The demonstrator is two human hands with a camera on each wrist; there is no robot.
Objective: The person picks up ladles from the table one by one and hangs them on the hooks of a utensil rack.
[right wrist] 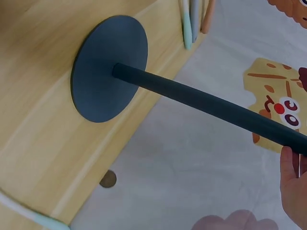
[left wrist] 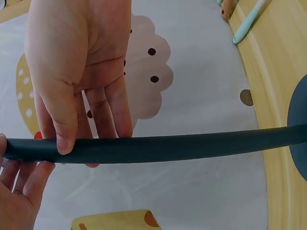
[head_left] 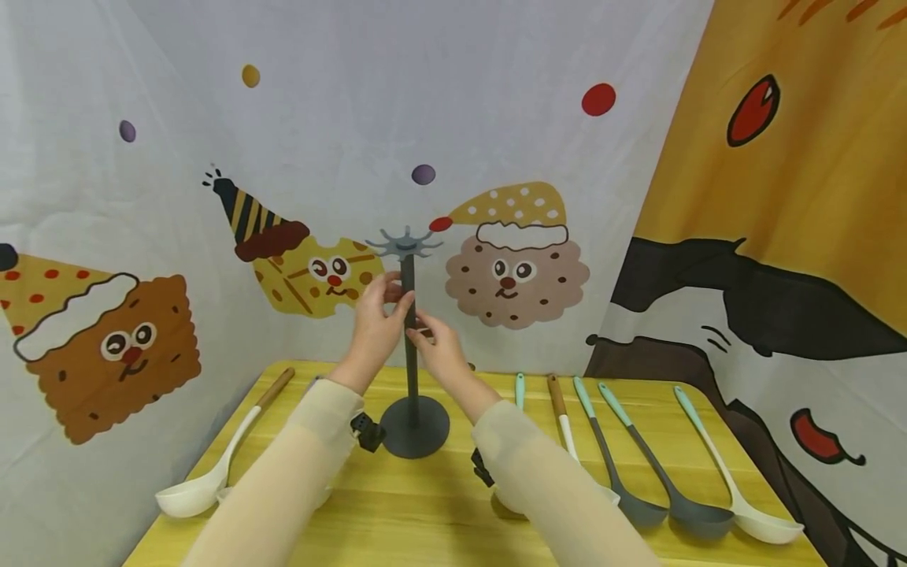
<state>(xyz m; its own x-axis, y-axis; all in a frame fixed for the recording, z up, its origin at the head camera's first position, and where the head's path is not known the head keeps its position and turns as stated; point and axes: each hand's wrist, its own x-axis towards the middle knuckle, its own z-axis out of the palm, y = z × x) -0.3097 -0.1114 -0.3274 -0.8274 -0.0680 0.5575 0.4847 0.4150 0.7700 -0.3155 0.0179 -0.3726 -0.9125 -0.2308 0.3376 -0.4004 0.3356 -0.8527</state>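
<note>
A dark grey utensil stand (head_left: 412,362) rises from a round base (head_left: 415,433) on the table, with a lighter grey ring of hooks (head_left: 405,242) at its top. My left hand (head_left: 379,315) holds the pole just below the hooks, thumb and fingers about it. Slightly lower, my right hand (head_left: 442,346) pinches the same pole. In the left wrist view the right hand (left wrist: 76,72) has its thumb across the front, fingers behind. The right wrist view shows the base (right wrist: 110,69) and part of the right hand (right wrist: 295,196). No ladle shows on the hooks.
A white ladle with a wooden handle (head_left: 201,492) lies at the table's left, beside another partly hidden by the left arm. Several ladles lie at the right, including a grey one (head_left: 697,512) and a white one (head_left: 768,524). A printed cloth (head_left: 496,102) hangs behind the table (head_left: 418,520).
</note>
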